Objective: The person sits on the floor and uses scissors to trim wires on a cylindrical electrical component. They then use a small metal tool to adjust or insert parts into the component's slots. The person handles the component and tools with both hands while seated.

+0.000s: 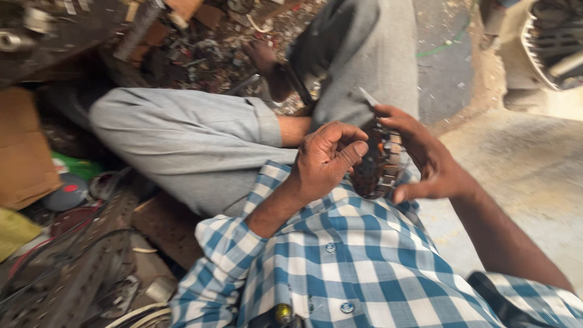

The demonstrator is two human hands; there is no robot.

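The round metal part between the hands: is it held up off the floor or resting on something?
Held up. The metal part sits between the left hand and right hand, above the checked shirt.

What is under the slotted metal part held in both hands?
Under the slotted metal part, gripped by the left hand and right hand, lie the blue checked shirt and grey trouser leg. The part's underside and the floor below are covered.

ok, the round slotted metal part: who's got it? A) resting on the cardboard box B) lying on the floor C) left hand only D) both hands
D: the slotted metal part sits between the left hand, fingers curled against it, and the right hand, which wraps it from the other side, above the lap.
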